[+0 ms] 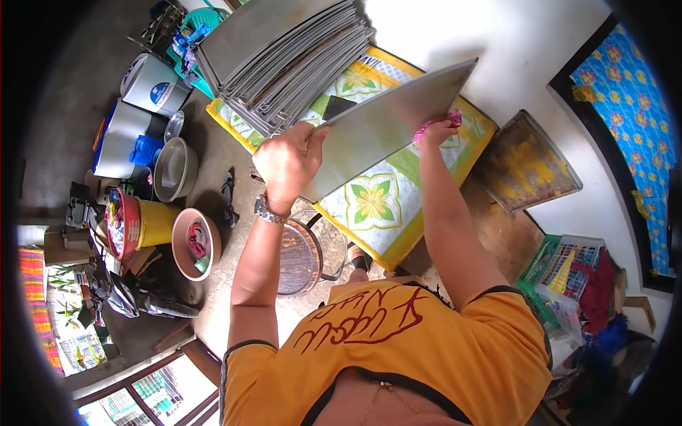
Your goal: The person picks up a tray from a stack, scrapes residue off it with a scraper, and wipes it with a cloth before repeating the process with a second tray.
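A flat grey metal sheet (383, 128) is held tilted above a table with a patterned yellow, white and green cloth (373, 202). My left hand (290, 160), with a watch on the wrist, grips the sheet's near left edge, thumb pressed on its face. My right hand (437, 130) holds a pink cloth (428, 128) against the right part of the sheet, near its lower edge. A tall stack of similar thin grey sheets (291, 67) lies at the table's far left. A small dark square piece (338, 107) lies on the cloth between stack and sheet.
A round wooden stool (298, 257) stands below my left forearm. Basins and buckets, among them a pink basin (196, 243) and a yellow bucket (156, 222), are on the floor at left. A stained tray (527, 162) leans on the right wall, above a green crate (538, 266).
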Available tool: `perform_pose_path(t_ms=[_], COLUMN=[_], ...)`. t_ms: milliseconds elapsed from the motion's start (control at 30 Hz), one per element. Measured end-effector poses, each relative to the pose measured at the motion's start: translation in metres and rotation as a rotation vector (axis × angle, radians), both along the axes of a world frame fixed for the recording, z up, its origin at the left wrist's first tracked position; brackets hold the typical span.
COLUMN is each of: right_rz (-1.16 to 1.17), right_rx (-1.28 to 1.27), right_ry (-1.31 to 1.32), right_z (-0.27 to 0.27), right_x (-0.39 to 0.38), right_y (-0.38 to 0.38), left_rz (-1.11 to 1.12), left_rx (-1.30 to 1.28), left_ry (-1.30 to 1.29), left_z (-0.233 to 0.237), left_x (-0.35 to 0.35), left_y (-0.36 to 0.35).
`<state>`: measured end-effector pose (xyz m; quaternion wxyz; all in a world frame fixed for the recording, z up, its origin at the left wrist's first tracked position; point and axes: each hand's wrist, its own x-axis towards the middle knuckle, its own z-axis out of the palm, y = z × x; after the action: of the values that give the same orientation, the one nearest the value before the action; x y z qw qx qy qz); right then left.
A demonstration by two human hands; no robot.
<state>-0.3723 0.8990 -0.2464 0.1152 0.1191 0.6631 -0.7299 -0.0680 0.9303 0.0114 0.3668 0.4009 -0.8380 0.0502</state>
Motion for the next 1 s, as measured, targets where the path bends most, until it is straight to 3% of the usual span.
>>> perform_pose_path(t_ms=[33, 133, 267, 333, 467, 500, 567, 667, 700, 733, 767, 800, 833, 900, 967, 1000], right_rz=[0.007, -0.105, 0.018, 0.168, 0.401, 0.516, 0.707, 0.933, 1.035, 1.045, 0.980, 0.732, 0.678, 0.472, 0.377, 0.430], right_rx=[0.027, -0.432, -0.273, -0.051, 0.087, 0.149, 0.071, -0.134, -0.313, -0.550, -0.511, -0.419, -0.413, -0.424, -0.287, -0.090], right_ry=[0.007, -0.025, -0.050, -0.222, -0.166, -0.346, -0.670, -0.731, -0.667, -0.380, -0.009, 0.225, 0.294, 0.799, 1.104, 1.210], right_z=[-0.004, -0.016, -0.036, -0.037, -0.061, -0.086, -0.026, -0.008, -0.041, -0.005, 0.022, 0.044, 0.126, 0.169, 0.196, 0.211], right_x=[0.009, 0.051, 0.139, 0.202, 0.320, 0.335, 0.324, 0.295, 0.278, 0.258, 0.236, 0.218, 0.180, 0.144, 0.112, 0.098], right_y=[0.002, 0.002, 0.015, 0.032, 0.061, 0.060, 0.085, 0.109, 0.108, 0.114, 0.115, 0.113, 0.127, 0.114, 0.097, 0.088], left_rz=[0.010, 0.022, 0.107, 0.129, 0.146, 0.113, 0.050, 0.024, -0.002, -0.027, -0.051, -0.066, -0.075, -0.083, -0.101, -0.110], left_rx=[0.004, 0.079, 0.181, 0.192, 0.107, 0.069, -0.010, -0.027, -0.022, -0.016, -0.006, -0.030, -0.052, -0.074, -0.018, 0.011], left_ry=[0.004, 0.066, 0.068, 0.071, -0.052, -0.047, -0.032, -0.051, -0.045, -0.040, -0.036, -0.033, -0.026, -0.043, -0.082, -0.102], left_z=[-0.001, -0.005, 0.000, 0.000, -0.004, -0.006, -0.011, -0.016, -0.019, -0.024, -0.026, -0.027, -0.028, -0.029, -0.025, -0.024], left_x=[0.001, 0.000, -0.004, -0.006, -0.008, -0.007, -0.004, 0.005, 0.008, 0.011, 0.013, 0.014, 0.019, 0.021, 0.024, 0.026], left_y=[-0.001, 0.001, 0.001, -0.002, -0.007, -0.010, -0.017, -0.029, -0.030, -0.030, -0.029, -0.029, -0.030, -0.030, -0.030, -0.030])
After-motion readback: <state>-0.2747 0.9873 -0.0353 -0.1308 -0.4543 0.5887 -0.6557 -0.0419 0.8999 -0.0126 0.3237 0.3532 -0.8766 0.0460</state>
